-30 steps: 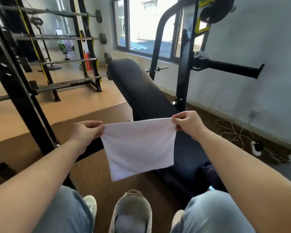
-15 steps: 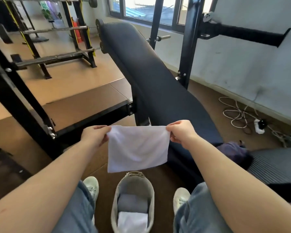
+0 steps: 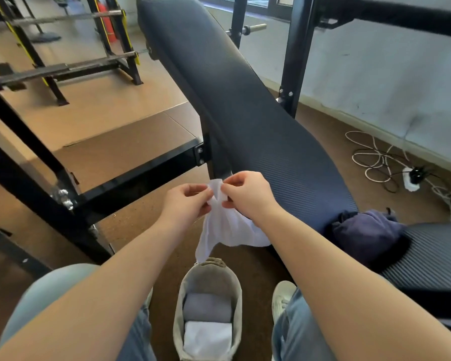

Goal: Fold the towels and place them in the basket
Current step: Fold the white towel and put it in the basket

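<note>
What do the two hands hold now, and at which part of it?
Both the left hand and the right hand pinch the white towel at its upper edge, where they meet.

Daylight is coming in from the window [image 3: 255, 1] at 12 o'clock, brightening the floor [image 3: 97, 105] toward 10 o'clock. Straight lines are bending near the edges; the bar [image 3: 406, 18] at 1 o'clock is smearing slightly.

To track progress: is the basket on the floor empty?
No, the basket already holds a folded grey towel and a folded white towel.
</note>
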